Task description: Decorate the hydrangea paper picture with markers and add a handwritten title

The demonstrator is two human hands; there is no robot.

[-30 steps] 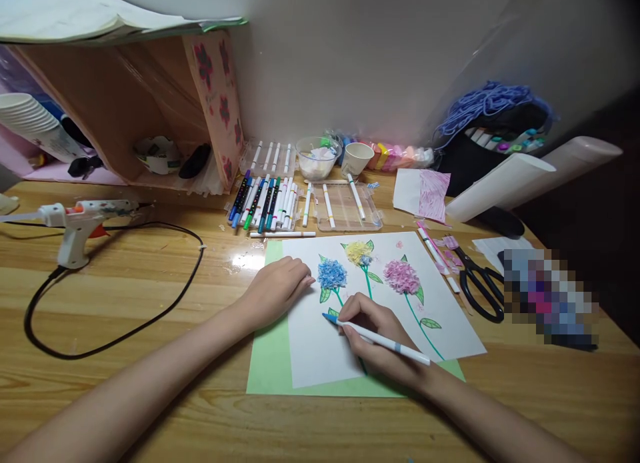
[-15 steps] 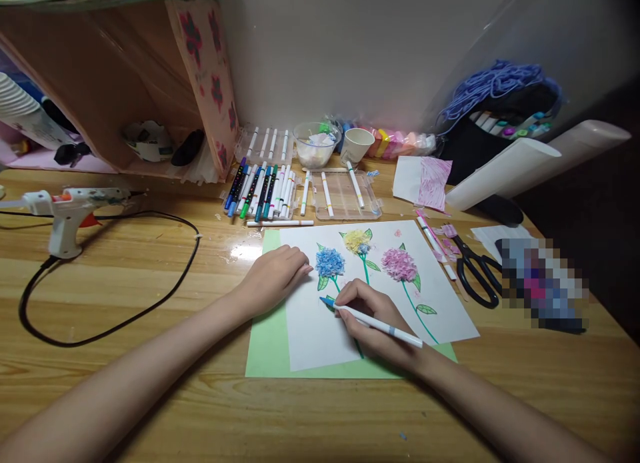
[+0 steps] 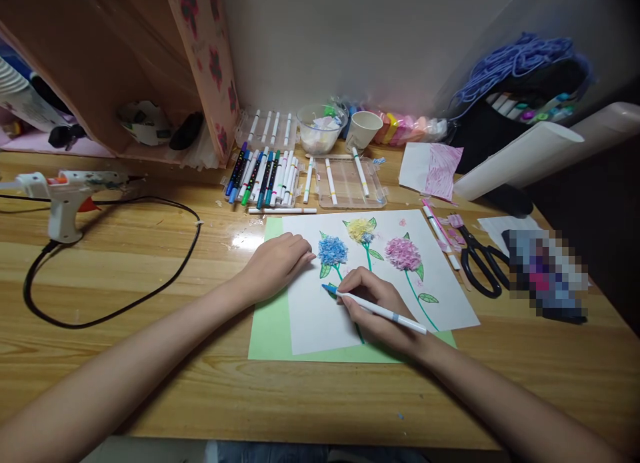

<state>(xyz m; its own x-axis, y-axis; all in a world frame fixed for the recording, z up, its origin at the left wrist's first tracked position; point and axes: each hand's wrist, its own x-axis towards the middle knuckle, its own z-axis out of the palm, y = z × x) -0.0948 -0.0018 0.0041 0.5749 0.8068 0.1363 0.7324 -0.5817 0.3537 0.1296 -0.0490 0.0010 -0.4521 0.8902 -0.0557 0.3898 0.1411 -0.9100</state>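
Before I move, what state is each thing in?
White paper: flat over green sheet
Left hand: resting at the paper's left edge
Blue-tipped marker: uncapped, held
Right hand: closed around marker
Glue gun: set down, power unclear
Scissors: handles apart, blades unclear
Clear marker case: open

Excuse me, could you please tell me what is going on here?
A person's right hand holds a white marker, its blue tip below the blue flower on white paper; whether it touches, I cannot tell. The left hand rests at the paper's left edge. A yellow flower and a pink flower are also on the paper, and a green sheet lies underneath.
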